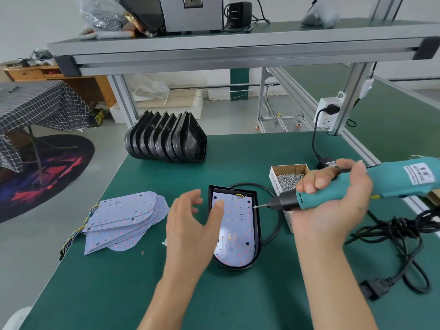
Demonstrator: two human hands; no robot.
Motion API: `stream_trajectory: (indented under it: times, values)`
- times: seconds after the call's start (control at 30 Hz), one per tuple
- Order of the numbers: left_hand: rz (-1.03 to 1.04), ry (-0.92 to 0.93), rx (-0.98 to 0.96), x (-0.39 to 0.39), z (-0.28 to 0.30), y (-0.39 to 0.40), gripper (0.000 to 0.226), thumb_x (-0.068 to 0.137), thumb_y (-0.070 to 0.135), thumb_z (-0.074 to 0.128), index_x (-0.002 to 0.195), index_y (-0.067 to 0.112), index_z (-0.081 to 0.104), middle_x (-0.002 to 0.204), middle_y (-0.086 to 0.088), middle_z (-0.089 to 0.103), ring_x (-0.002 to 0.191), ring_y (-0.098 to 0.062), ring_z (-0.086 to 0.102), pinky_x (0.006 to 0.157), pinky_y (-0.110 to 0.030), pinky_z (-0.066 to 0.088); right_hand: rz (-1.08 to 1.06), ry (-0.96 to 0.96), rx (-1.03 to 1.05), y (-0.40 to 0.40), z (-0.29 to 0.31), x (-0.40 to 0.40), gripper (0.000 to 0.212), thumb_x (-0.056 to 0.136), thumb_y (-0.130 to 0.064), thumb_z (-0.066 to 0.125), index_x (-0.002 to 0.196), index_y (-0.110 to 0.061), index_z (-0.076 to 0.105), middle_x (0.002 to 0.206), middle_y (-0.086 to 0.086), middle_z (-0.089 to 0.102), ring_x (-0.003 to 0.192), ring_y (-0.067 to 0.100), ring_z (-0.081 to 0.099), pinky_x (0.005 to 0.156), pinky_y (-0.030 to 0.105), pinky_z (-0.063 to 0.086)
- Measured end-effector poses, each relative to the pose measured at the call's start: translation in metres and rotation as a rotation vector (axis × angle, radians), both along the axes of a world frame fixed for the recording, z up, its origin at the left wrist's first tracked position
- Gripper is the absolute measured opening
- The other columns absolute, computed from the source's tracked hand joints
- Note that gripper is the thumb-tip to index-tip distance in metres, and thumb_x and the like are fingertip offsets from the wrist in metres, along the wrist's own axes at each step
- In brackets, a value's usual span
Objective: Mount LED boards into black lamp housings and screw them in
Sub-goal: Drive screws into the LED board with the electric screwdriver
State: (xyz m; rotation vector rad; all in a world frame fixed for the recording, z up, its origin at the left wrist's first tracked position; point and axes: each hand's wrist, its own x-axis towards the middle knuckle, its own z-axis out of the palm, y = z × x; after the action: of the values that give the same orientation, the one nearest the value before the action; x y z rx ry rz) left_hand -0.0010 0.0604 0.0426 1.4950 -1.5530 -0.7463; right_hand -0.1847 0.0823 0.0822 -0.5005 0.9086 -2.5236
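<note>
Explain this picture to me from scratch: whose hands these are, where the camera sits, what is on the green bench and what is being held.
There is no machine here: a person works with bare hands, and a camera worn on their head looks down at the green bench. The right hand grips a teal electric screwdriver, with a screw on its tip. The left hand hovers open beside a black lamp housing with an LED board lying in it. To the left lies a pile of spare LED boards; behind stands a row of empty housings. A cardboard box of screws sits on the right.
</note>
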Motion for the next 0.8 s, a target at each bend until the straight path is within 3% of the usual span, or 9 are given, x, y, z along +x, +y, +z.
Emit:
stream_trajectory:
  times: [0.1, 0.2, 0.3, 0.4, 0.6, 0.7, 0.8]
  values:
    - [-0.008, -0.208, 0.221, 0.000, -0.001, -0.035, 0.071, 0.090, 0.057, 0.067, 0.145, 0.016, 0.046, 0.119, 0.005, 0.060, 0.120, -0.020, 0.055, 0.104, -0.038, 0.043, 0.053, -0.148, -0.025, -0.020, -0.004, -0.007, 0.015, 0.094, -0.027, 0.060, 0.091, -0.013, 0.056, 0.056, 0.002, 0.045, 0.048, 0.021, 0.040, 0.052, 0.029, 0.039]
    - [-0.088, -0.284, 0.367, -0.010, -0.006, -0.054, 0.072, 0.088, 0.058, 0.068, 0.139, 0.012, 0.047, 0.124, -0.003, 0.062, 0.118, -0.025, 0.058, 0.094, -0.037, 0.047, 0.031, -0.139, 0.026, -0.038, -0.014, -0.008, 0.021, 0.087, -0.025, 0.067, 0.094, -0.009, 0.056, 0.053, 0.003, 0.046, 0.048, 0.022, 0.040, 0.051, 0.029, 0.039]
    - [-0.148, -0.267, 0.452, -0.017, -0.016, -0.060, 0.050, 0.083, 0.053, 0.071, 0.106, 0.013, 0.051, 0.103, -0.001, 0.062, 0.079, -0.015, 0.062, 0.064, -0.031, 0.049, 0.044, -0.098, 0.039, -0.050, -0.027, -0.008, 0.029, 0.083, -0.028, 0.069, 0.097, -0.007, 0.055, 0.053, 0.006, 0.046, 0.048, 0.023, 0.040, 0.051, 0.029, 0.039]
    - [-0.167, -0.202, 0.488, -0.020, -0.025, -0.059, 0.045, 0.079, 0.043, 0.073, 0.102, 0.012, 0.050, 0.095, -0.003, 0.063, 0.055, -0.014, 0.058, 0.056, -0.029, 0.052, 0.050, -0.036, 0.060, -0.057, -0.037, -0.010, 0.023, 0.087, -0.026, 0.067, 0.094, -0.008, 0.056, 0.052, 0.006, 0.046, 0.045, 0.023, 0.040, 0.051, 0.031, 0.040]
    - [-0.155, -0.121, 0.429, -0.023, -0.028, -0.056, 0.043, 0.082, 0.034, 0.077, 0.106, 0.011, 0.050, 0.105, -0.007, 0.064, 0.079, -0.027, 0.068, 0.052, -0.033, 0.055, 0.063, 0.030, 0.080, -0.063, -0.046, -0.011, 0.014, 0.087, -0.026, 0.068, 0.086, -0.016, 0.059, 0.051, 0.006, 0.047, 0.043, 0.023, 0.042, 0.051, 0.030, 0.041]
    - [-0.155, -0.109, 0.430, -0.023, -0.027, -0.055, 0.043, 0.084, 0.033, 0.077, 0.107, 0.010, 0.049, 0.105, -0.009, 0.062, 0.069, -0.023, 0.060, 0.043, -0.028, 0.050, 0.063, 0.047, 0.077, -0.066, -0.049, -0.012, 0.014, 0.089, -0.025, 0.067, 0.087, -0.014, 0.058, 0.051, 0.006, 0.048, 0.042, 0.023, 0.042, 0.051, 0.030, 0.042]
    - [-0.153, -0.110, 0.424, -0.023, -0.027, -0.054, 0.043, 0.084, 0.034, 0.076, 0.107, 0.011, 0.048, 0.105, -0.009, 0.061, 0.068, -0.023, 0.060, 0.043, -0.028, 0.051, 0.054, 0.071, 0.099, -0.067, -0.053, -0.013, 0.014, 0.090, -0.026, 0.066, 0.087, -0.014, 0.059, 0.051, 0.007, 0.048, 0.041, 0.024, 0.041, 0.051, 0.031, 0.042]
